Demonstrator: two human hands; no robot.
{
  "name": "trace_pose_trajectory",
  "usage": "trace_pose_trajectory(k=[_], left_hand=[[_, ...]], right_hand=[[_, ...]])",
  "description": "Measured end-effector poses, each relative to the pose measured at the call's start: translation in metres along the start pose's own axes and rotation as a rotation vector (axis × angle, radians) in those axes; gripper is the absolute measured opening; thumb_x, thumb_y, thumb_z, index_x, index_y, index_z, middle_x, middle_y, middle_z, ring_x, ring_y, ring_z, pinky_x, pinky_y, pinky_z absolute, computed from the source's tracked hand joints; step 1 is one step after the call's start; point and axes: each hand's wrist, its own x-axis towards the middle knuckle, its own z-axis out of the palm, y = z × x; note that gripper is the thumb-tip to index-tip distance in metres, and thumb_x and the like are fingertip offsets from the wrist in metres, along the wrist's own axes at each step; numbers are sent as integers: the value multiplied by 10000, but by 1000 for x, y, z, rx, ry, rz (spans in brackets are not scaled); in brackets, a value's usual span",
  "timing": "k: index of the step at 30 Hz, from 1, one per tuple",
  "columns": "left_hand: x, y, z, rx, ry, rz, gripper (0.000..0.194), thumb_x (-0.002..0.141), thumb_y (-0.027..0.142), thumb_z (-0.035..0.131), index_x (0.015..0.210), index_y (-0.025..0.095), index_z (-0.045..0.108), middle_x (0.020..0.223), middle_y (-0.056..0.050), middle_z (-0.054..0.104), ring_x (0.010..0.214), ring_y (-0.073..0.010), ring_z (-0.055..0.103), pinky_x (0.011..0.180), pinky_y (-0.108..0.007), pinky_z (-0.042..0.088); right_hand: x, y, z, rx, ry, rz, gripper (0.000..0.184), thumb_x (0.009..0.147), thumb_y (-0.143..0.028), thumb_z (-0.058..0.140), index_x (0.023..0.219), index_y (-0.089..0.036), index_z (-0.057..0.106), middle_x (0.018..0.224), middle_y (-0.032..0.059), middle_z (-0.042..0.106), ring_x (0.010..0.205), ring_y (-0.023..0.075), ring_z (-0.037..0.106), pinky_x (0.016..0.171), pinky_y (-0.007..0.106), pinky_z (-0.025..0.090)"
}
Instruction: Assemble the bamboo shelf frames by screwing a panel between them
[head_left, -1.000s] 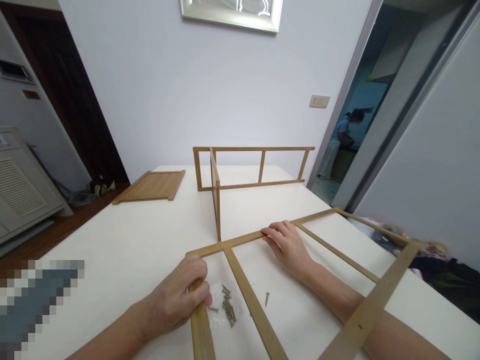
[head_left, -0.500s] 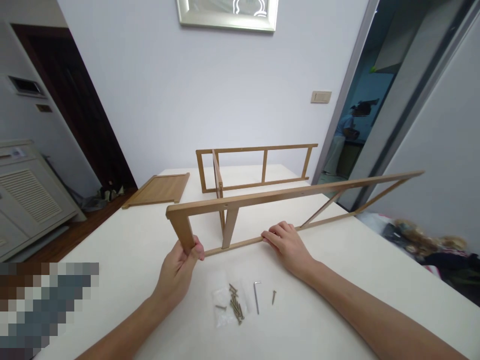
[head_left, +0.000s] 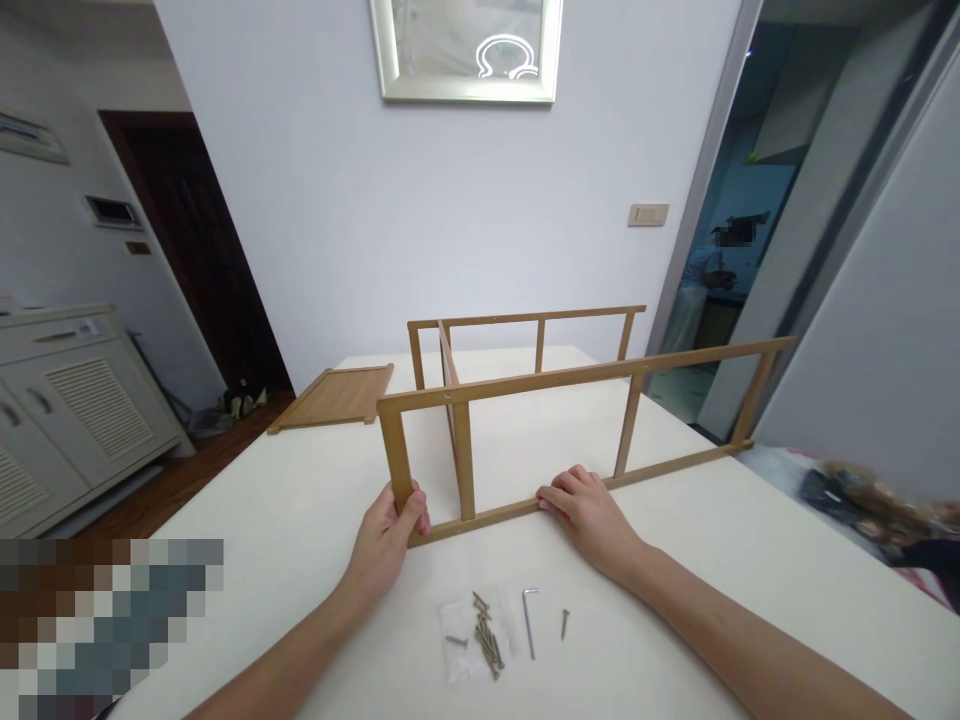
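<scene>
A long ladder-like wooden frame (head_left: 517, 384) stands on its edge across the table, close to me. My left hand (head_left: 391, 528) is closed around its left end bar. On its bottom rail rests my right hand (head_left: 589, 515), fingers curled over the wood. Behind it, a wooden panel (head_left: 448, 372) seen edge-on reaches back to a second wooden frame (head_left: 540, 345), also upright. In front of my hands lie several screws (head_left: 487, 640) on a clear plastic bag (head_left: 457, 660), an Allen key (head_left: 529, 622) and one single screw (head_left: 564, 624).
A slatted wooden board (head_left: 334, 395) lies flat at the table's far left. The white table (head_left: 300, 530) meets the wall at the back. Bags and cloth (head_left: 877, 510) are heaped beyond the right edge. A person (head_left: 701, 275) stands in the doorway at right.
The near frame has swung up from lying toward me to standing on its edge. My left hand moved up and away with its end bar; my right hand stayed on the rail.
</scene>
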Motion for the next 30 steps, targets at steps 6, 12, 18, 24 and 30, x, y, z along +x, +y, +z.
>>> trace_pose_trajectory(k=[6,12,18,24,30], left_hand=[[3,1,0,-54,-62,-11,342,901,537,509,848,199,530,662,20,578,665,-153,550,703,-296,417],[5,-1,0,-230,-125,-72,417,911,592,443,906,189,551,682,-5,610,703,-178,592,739,-326,441],[7,1,2,-265,-160,-86,422,900,601,457,862,188,536,650,11,572,666,-170,586,721,-326,452],[8,-1,2,-245,-154,-72,435,888,615,466,845,189,539,644,17,554,635,-156,567,688,-307,451],[7,-2,1,-236,-145,-76,428,892,603,473,861,184,553,652,10,576,666,-161,585,708,-308,456]], right_hand=[[0,-1,-1,3,9,24,261,994,-326,438,942,-244,680,831,67,639,835,216,514,685,353,386],[-1,-2,-3,11,3,58,239,987,-305,450,945,-233,674,834,63,630,841,217,512,703,360,393],[-2,-2,-3,14,-1,65,237,986,-297,448,952,-226,672,839,65,628,845,219,503,716,368,386],[-3,-4,-4,3,20,55,243,982,-305,450,927,-225,672,817,65,622,829,217,506,711,362,386],[-4,-4,-4,-13,35,51,251,981,-319,451,929,-229,679,815,66,624,826,211,507,702,350,383]])
